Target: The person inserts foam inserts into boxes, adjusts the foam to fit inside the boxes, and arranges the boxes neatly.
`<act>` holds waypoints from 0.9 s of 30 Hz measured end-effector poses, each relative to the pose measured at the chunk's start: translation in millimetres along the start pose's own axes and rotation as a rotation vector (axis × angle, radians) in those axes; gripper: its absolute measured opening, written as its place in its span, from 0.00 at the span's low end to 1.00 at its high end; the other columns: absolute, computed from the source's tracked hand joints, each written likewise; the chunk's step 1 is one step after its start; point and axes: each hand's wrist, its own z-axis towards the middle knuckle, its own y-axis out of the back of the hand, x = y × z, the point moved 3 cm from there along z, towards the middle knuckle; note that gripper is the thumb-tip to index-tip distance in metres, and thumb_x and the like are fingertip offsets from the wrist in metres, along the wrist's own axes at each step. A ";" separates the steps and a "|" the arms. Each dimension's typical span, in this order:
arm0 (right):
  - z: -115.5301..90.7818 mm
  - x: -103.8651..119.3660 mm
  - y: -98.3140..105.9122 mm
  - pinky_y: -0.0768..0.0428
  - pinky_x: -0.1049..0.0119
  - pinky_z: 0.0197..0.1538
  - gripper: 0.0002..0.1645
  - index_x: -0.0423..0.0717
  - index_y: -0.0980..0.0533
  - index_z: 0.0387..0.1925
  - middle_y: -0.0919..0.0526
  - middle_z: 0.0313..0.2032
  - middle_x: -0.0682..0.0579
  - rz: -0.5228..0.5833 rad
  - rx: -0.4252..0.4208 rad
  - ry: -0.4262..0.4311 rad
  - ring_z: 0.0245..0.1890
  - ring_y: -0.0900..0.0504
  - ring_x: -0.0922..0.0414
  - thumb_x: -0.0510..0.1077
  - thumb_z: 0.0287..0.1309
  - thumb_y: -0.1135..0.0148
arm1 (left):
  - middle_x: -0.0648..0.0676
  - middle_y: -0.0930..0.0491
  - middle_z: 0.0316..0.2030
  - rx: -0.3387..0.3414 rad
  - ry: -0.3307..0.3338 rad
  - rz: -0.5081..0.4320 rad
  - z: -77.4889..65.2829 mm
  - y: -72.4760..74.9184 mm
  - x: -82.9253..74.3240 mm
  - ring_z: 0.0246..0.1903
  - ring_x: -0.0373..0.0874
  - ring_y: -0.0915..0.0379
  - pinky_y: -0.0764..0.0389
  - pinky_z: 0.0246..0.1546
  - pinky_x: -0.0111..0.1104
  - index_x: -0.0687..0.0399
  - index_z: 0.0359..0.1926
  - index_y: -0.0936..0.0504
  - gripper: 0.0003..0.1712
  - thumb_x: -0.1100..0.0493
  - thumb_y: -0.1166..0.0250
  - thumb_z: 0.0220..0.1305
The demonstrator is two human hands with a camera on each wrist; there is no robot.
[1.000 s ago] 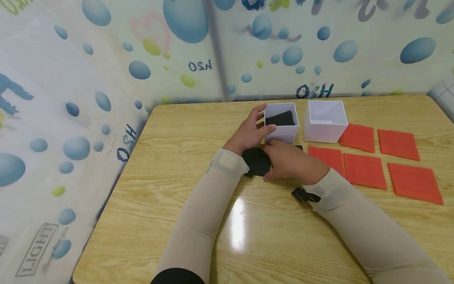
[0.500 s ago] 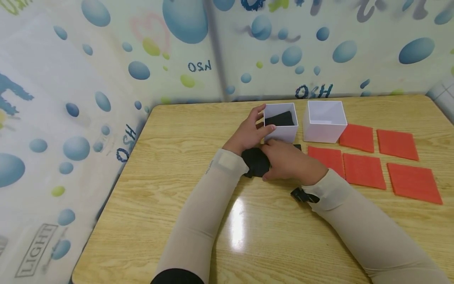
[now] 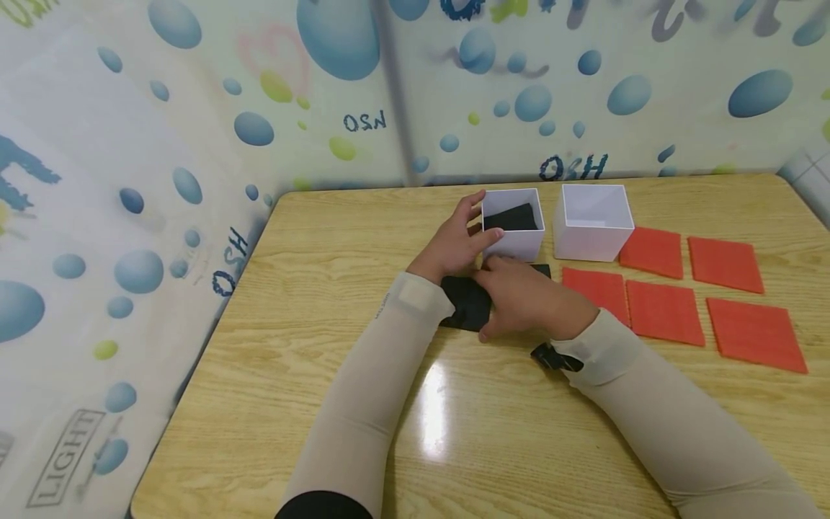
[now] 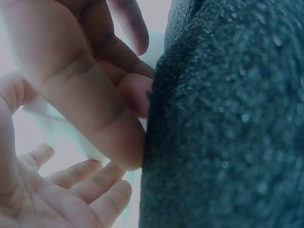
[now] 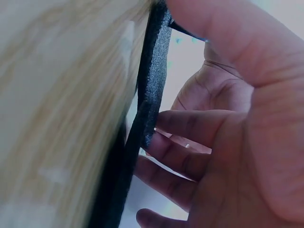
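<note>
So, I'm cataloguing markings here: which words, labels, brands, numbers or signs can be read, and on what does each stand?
"LIGHT", boxed, on the patterned wall covering.
"O2H" or "OSH", on it, above the right-hand white box.
"O2H" or "OSH", tilted, on its left part.
"O2N" or "OSN", on its middle part.
Too small to read: print on the left sleeve. Blurred or cut off: the covering's edge lettering.

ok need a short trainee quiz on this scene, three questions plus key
1. How many red squares are visible on the table?
2. Which does the left hand touch?
A) a red square
B) the left white box
C) the right white box
3. True or false: the right hand is holding a red square.

Key: 1. Five. 2. B. 3. False; the right hand is on a black piece.
</note>
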 end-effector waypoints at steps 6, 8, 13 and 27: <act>0.1 0.6 -1.9 0.30 0.44 0.73 0.65 0.41 0.32 0.76 0.24 0.64 0.38 -0.013 0.016 -0.011 0.65 0.27 0.43 0.63 0.40 0.13 | 0.52 0.45 0.82 0.001 -0.002 0.001 0.1 -0.2 -0.1 0.78 0.54 0.39 0.33 0.76 0.47 0.34 0.84 0.51 0.47 0.50 0.34 0.76; 0.3 0.5 -2.3 0.31 0.44 0.74 0.64 0.41 0.31 0.76 0.25 0.65 0.38 -0.015 0.017 -0.016 0.66 0.27 0.42 0.63 0.41 0.13 | 0.52 0.45 0.82 0.002 -0.001 -0.001 -0.2 -0.3 -0.3 0.78 0.54 0.39 0.33 0.76 0.47 0.34 0.84 0.51 0.47 0.50 0.34 0.76; 1.0 0.4 -2.5 0.30 0.43 0.73 0.59 0.41 0.27 0.72 0.23 0.62 0.39 -0.017 -0.002 -0.011 0.64 0.25 0.42 0.61 0.42 0.14 | 0.51 0.45 0.82 0.004 0.002 0.000 -1.0 -0.4 -0.7 0.78 0.53 0.39 0.33 0.76 0.47 0.34 0.84 0.51 0.47 0.49 0.34 0.76; 0.6 0.7 -1.8 0.21 0.45 0.65 0.57 0.42 0.31 0.75 0.25 0.62 0.38 0.013 -0.019 -0.022 0.58 0.22 0.42 0.56 0.46 0.15 | 0.50 0.46 0.82 0.012 -0.001 -0.029 -0.5 -0.6 -0.4 0.78 0.52 0.39 0.31 0.74 0.49 0.36 0.85 0.52 0.48 0.51 0.34 0.76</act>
